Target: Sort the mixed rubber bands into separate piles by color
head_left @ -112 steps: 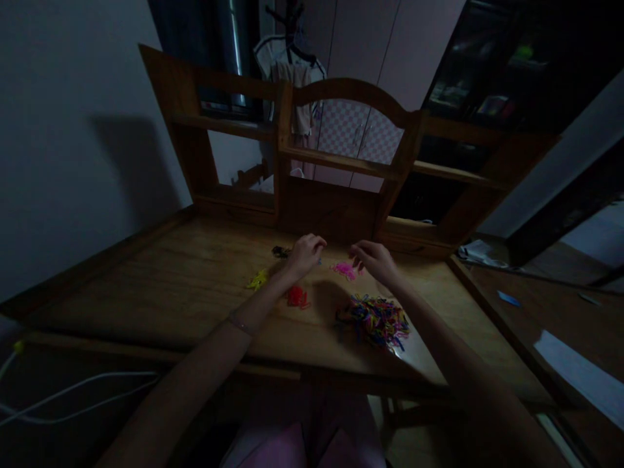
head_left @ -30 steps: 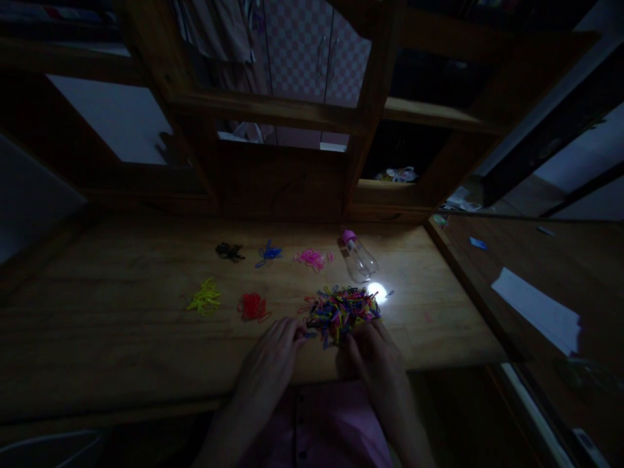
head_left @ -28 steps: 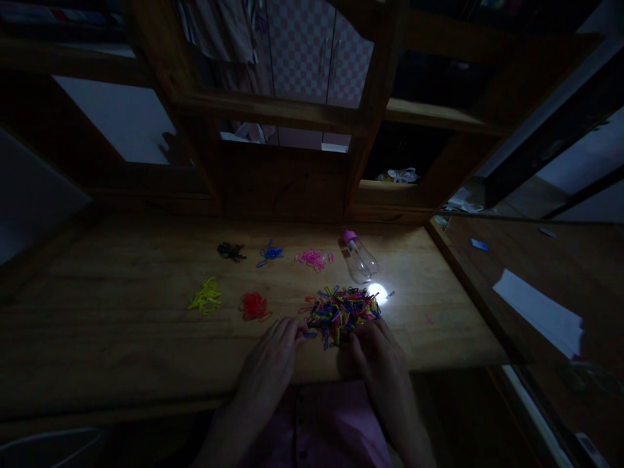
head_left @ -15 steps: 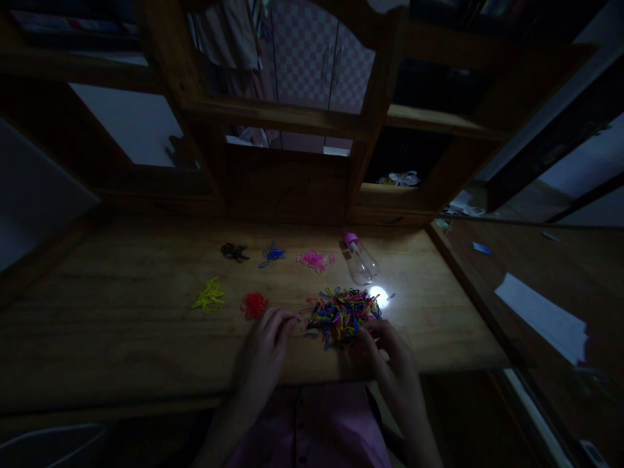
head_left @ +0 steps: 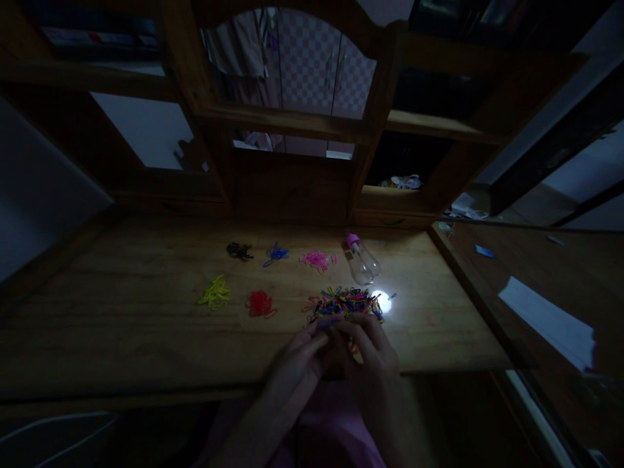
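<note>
My left hand (head_left: 305, 354) and my right hand (head_left: 368, 348) meet at the near edge of a mixed pile of coloured rubber bands (head_left: 348, 302). A blue rubber band (head_left: 329, 321) shows at the fingertips of my left hand, which is closed on it. The fingers of my right hand are bent and pressed together beside that band; what they pinch is too dark to make out. To the left lie single-colour heaps: red bands (head_left: 260, 303), yellow bands (head_left: 214, 293), black bands (head_left: 239, 251), blue bands (head_left: 276, 254) and pink bands (head_left: 318, 260).
A clear bottle with a pink cap (head_left: 363, 263) lies behind the mixed pile, with a bright light spot (head_left: 383, 301) in front of it. Wooden shelving (head_left: 292, 185) rises at the back of the desk. Farther right, white paper (head_left: 548, 322) rests on another surface.
My left hand has moved right from beside the red heap, carrying the blue band. My right hand has shifted left from the pile's right side, and both hands now touch.
</note>
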Demonstrator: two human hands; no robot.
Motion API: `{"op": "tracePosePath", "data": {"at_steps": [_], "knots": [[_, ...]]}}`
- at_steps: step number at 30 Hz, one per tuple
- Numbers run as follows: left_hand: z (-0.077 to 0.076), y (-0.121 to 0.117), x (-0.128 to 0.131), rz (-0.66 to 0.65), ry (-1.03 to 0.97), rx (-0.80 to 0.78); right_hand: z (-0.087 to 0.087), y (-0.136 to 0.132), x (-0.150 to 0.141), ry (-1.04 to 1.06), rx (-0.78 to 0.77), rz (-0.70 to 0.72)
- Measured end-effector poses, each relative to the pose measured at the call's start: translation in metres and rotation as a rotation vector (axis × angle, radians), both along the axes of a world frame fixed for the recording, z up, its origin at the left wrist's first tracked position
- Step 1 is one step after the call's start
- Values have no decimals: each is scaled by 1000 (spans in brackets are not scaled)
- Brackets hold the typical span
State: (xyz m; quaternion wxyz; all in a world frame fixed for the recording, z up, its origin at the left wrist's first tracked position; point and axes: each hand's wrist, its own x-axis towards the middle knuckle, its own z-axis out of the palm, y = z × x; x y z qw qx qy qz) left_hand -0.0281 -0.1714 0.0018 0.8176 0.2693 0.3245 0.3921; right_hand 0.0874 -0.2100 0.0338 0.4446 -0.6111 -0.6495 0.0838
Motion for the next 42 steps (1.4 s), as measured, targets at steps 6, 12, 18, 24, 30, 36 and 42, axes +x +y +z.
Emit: {"op": "tracePosePath", "data": {"at_steps": [6, 12, 18, 24, 30, 36, 42], "knots": [[17, 4, -5, -190, -209, -137, -4, -4, 5, -4, 5, 35], [33, 8, -13, -466, -424, -317, 13, -12, 13, 118, -9, -22], [35, 36, -16, 146, -91, -200, 10, -7, 31, 215, 33, -152], [36, 124, -50, 582, -9, -174, -5, -7, 55, 218, 32, -265], [34, 176, -53, 599, 253, 49, -20, -13, 62, 253, -22, -314], [19, 177, -57, 562, 410, 166, -36, -19, 74, 247, -70, -383], [27, 125, -85, 444, 645, 568, -50, -26, 87, 262, -77, -412]]}}
